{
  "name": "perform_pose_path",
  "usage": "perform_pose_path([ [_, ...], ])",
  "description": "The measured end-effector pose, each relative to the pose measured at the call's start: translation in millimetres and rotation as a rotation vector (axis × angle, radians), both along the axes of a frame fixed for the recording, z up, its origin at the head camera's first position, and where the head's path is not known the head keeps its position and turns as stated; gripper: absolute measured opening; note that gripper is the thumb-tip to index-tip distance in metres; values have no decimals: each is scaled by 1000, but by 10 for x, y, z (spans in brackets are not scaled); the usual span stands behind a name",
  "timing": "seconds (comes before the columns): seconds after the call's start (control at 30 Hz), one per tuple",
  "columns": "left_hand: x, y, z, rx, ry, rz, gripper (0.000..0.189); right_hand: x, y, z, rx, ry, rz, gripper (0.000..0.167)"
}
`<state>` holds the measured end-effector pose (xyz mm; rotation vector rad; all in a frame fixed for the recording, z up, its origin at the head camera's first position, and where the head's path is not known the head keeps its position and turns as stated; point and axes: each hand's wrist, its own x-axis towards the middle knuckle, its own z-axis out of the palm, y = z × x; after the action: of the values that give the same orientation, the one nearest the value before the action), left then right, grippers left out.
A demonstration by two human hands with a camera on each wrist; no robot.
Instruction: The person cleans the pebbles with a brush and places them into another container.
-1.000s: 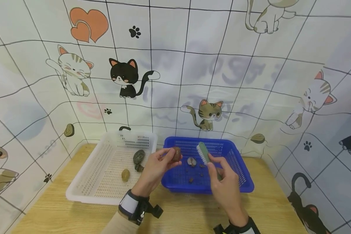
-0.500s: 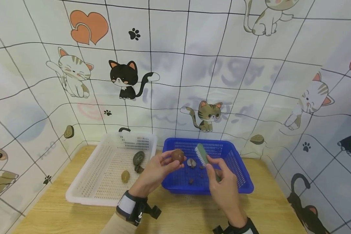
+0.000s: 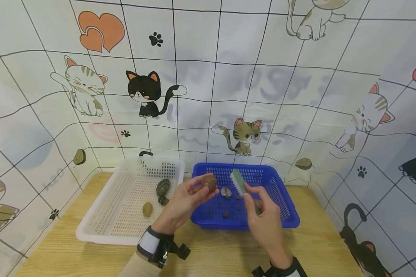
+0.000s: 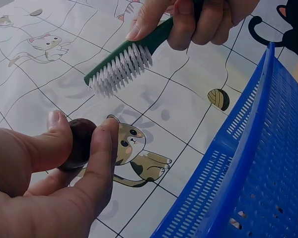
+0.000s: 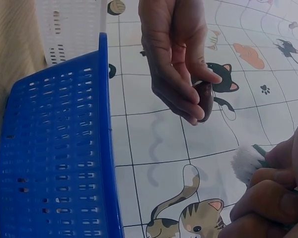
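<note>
My left hand (image 3: 182, 206) pinches a smooth reddish-brown stone (image 3: 208, 183) between thumb and fingers, over the left part of the blue basket (image 3: 202, 222). In the left wrist view the stone (image 4: 79, 144) looks dark and rounded. My right hand (image 3: 266, 215) grips a green brush (image 3: 239, 180) with white bristles by its handle, the thumb along its back. The bristles face toward the stone, with a gap between them. In the right wrist view the brush (image 5: 249, 162) is partly hidden by the right fingers.
A white basket (image 3: 90, 227) on the left holds a dark green stone (image 3: 163, 187), a smaller dark one (image 3: 163, 200) and a yellowish one (image 3: 147, 209). Inside the blue basket lie a grey-white stone (image 3: 226, 192) and several small pieces. Both baskets stand on a wooden table (image 3: 215, 254) against a cat-patterned sheet.
My left fingers have turned the brown stone, so a broader face of it shows. The brush stays at nearly the same spot in my right hand. The whole view shifts slightly.
</note>
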<state>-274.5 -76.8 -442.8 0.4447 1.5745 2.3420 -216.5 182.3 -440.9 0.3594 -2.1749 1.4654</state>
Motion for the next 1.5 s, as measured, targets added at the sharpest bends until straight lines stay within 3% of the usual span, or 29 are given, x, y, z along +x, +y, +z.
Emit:
perform_pose_path([
  [0.33, 18, 53, -9, -70, 40, 50, 59, 41, -150, -68, 17, -23, 87, 29],
  [0.4, 25, 73, -18, -80, 50, 57, 58, 44, -196, -102, 55, 20, 101, 31],
  [0.53, 41, 109, -37, -139, 76, 76, 54, 28, -276, -172, 171, 189, 93, 36],
  [0.63, 50, 133, -46, -176, 82, 75, 53, 12, -310, -204, 222, 245, 57, 36],
  [0.87, 67, 162, -62, -156, 79, 51, 53, -11, -302, -239, 205, 169, -5, 30],
  [1.17, 71, 164, -65, -101, 38, 91, 53, -19, -301, -247, 182, 126, 23, 28],
  [1.37, 57, 204, -100, -163, 62, 136, 52, -9, -342, -244, 201, 131, 39, 26],
  [1.5, 59, 238, -120, -203, 76, 117, 50, -30, -331, -251, 202, 138, 24, 25],
])
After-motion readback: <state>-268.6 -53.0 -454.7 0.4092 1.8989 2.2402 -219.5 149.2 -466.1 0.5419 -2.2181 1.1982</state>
